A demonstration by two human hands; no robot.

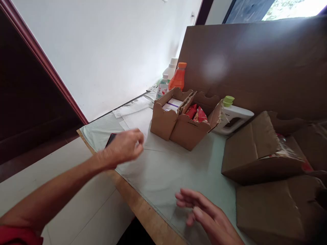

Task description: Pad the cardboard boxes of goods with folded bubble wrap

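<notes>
My left hand [125, 146] is raised over the left part of the cloth-covered table, its fingers curled in and slightly blurred. Whether anything is inside those fingers is hidden. Just behind it, partly covered, lies a dark flat object [110, 140] that looks like a phone. White sheets [136, 119] lie flat beyond that hand. My right hand [204, 214] hovers near the front edge, fingers apart and holding nothing. Ahead stand two cardboard boxes: one box [163, 124] contains white and purple packs, the other box [190, 132] holds red packets [201, 115].
Two more cardboard boxes [245, 153] [268, 207] crowd the right side. Behind are an orange bottle [178, 78], a clear bottle [162, 87] and a white jug [236, 117] with a green cap. A tall cardboard panel [242, 68] borders the back; a white wall [102, 51] rises at left.
</notes>
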